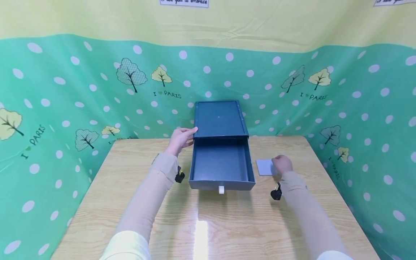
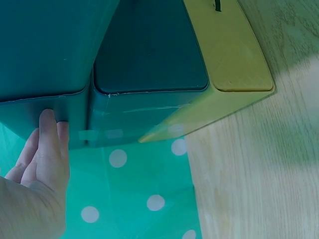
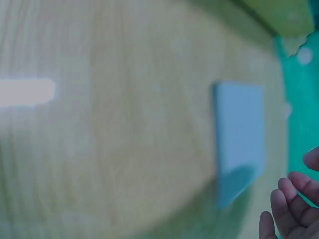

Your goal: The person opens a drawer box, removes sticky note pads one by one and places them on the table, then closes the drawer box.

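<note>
A dark blue drawer cabinet stands at the back of the table, its top drawer pulled out with a bare interior. My left hand rests against the cabinet's left side near the upper front corner. In the left wrist view, the straight fingers lie along that blue side wall. To the right of the drawer is a flat, pale blue square pad. Over its right edge hovers my right hand. The right wrist view shows loosely bent fingers beside the pad, with nothing in them.
Beneath the blue tiers, the cabinet has a yellow tier. A white pull tab sits on the drawer front. Green polka-dot cloth hangs behind and beside the wooden table.
</note>
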`<action>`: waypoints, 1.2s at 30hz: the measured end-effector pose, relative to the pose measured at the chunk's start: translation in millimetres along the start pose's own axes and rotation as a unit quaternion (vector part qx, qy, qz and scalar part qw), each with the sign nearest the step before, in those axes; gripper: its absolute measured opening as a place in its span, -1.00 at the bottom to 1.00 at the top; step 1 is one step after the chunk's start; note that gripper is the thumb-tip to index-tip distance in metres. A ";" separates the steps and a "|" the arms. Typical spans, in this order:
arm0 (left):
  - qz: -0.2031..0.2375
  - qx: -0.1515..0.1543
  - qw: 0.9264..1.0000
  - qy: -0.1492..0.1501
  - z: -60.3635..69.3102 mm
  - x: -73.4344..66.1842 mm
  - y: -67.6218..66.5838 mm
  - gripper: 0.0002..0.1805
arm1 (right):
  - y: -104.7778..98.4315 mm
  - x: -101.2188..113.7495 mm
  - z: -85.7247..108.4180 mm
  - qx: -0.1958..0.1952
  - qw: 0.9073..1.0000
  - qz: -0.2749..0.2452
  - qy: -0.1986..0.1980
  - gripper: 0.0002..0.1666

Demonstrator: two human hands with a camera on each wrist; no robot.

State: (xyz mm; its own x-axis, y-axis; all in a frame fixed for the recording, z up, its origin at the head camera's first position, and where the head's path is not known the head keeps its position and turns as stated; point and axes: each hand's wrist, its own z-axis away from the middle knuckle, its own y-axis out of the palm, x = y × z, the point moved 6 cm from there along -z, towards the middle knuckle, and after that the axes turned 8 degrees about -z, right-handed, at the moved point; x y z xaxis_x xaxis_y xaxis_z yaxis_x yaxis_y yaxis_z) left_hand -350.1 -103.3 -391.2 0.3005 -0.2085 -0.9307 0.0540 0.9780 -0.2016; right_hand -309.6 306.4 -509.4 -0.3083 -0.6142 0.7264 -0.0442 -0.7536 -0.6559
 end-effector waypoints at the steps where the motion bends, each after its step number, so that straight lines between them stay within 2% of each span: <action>1: -0.001 0.000 1.000 -0.001 0.1 -0.2 -0.1 -0.39 | -0.4 8.0 0.2 -0.007 1.000 -0.011 -0.013 -0.49; 6: -0.005 -0.002 1.000 -0.002 1.5 -1.1 0.4 -0.39 | -0.5 48.4 4.9 -0.017 0.996 -0.067 -0.056 -0.53; 10: 0.000 0.002 1.000 0.002 3.0 -2.6 1.5 -0.40 | 0.3 68.7 9.5 -0.006 0.995 -0.075 -0.072 -0.54; 20: 0.004 0.003 1.000 -0.001 3.3 -2.2 0.8 -0.40 | -0.4 85.7 18.9 0.018 0.992 -0.093 -0.082 -0.52; 25: 0.001 0.001 1.000 -0.002 2.7 -2.5 0.5 -0.39 | -6.3 97.4 24.4 0.023 0.987 -0.118 -0.108 -0.53; 32: 0.004 0.000 1.000 -0.006 2.9 -2.3 0.7 -0.38 | -7.5 115.7 35.4 0.052 0.980 -0.155 -0.109 -0.51; 36: 0.002 0.001 1.000 -0.006 3.0 -1.9 0.9 -0.39 | -9.2 129.5 46.3 0.063 0.974 -0.175 -0.127 -0.53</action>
State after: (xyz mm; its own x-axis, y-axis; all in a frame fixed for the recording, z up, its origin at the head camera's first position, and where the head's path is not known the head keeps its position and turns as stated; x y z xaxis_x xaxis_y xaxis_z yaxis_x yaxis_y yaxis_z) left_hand -347.8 -102.0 -388.6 0.3122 -0.2037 -0.9279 0.0542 0.9790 -0.1966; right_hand -305.2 222.9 -399.8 -0.0489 -0.3401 0.9391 0.0182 -0.9404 -0.3396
